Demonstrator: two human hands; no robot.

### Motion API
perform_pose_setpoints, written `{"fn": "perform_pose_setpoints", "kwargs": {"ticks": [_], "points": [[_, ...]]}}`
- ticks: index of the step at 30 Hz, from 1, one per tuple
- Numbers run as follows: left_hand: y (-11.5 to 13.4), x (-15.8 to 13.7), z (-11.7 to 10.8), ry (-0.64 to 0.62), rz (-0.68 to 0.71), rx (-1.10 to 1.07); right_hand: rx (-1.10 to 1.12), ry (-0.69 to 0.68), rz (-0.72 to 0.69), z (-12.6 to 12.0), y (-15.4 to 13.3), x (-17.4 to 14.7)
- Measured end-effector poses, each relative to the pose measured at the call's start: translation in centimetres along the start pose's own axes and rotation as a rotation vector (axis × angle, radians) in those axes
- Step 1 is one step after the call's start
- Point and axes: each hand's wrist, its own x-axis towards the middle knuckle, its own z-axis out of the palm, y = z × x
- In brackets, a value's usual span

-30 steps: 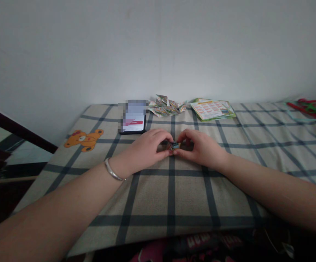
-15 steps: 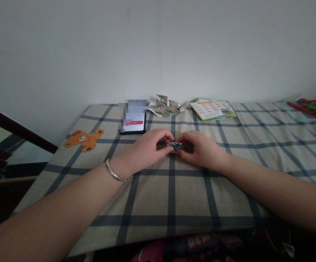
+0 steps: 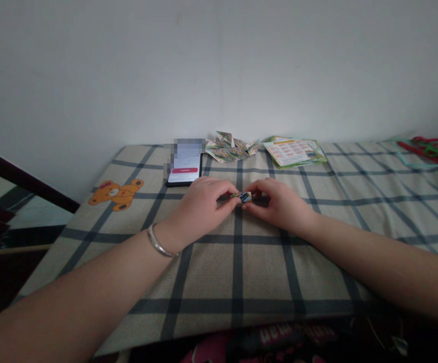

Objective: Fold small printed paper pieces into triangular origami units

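Between my two hands is a small folded piece of printed paper [image 3: 244, 197], just above the checked tablecloth. My left hand [image 3: 213, 204] pinches its left end between thumb and fingers and wears a silver bangle [image 3: 159, 242] at the wrist. On the other side, my right hand [image 3: 275, 205] is closed on its right end, thumb below and index finger above. The fingertips cover both ends of the paper. Behind the hands lies a heap of folded paper pieces [image 3: 228, 151] with similar colourful print.
A phone [image 3: 184, 170] with a lit screen lies left of the folded pieces. Printed sheets [image 3: 292, 153] are stacked to their right. An orange bear cutout [image 3: 116, 194] rests on the tablecloth [image 3: 211, 272] at left. Red and green strips [image 3: 431, 151] lie far right, near the wall.
The paper has turned slightly and more of its printed face shows at the right end. Both hands' fingers have shifted a little; the things around them are unchanged.
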Motion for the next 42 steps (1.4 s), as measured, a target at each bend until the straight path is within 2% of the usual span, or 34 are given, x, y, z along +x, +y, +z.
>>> {"fn": "perform_pose_setpoints", "kwargs": {"ticks": [8, 19, 27, 34, 42], "points": [[-0.17, -0.11, 0.27, 0.045, 0.033, 0.028, 0.013, 0.111, -0.049, -0.25, 0.08, 0.16], [-0.08, -0.03, 0.39, 0.062, 0.082, 0.106, 0.024, 0.148, -0.092, -0.27, -0.01, 0.19], [0.22, -0.13, 0.15, -0.014, 0.137, 0.188, 0.005, 0.137, -0.152, -0.32, -0.35, 0.05], [0.49, 0.0, -0.09, -0.03, 0.194, 0.287, 0.027, 0.159, -0.212, -0.42, -0.45, -0.07], [-0.3, 0.01, 0.04, -0.003, 0.16, 0.205, 0.08, 0.169, -0.099, -0.37, -0.22, -0.02]]}}
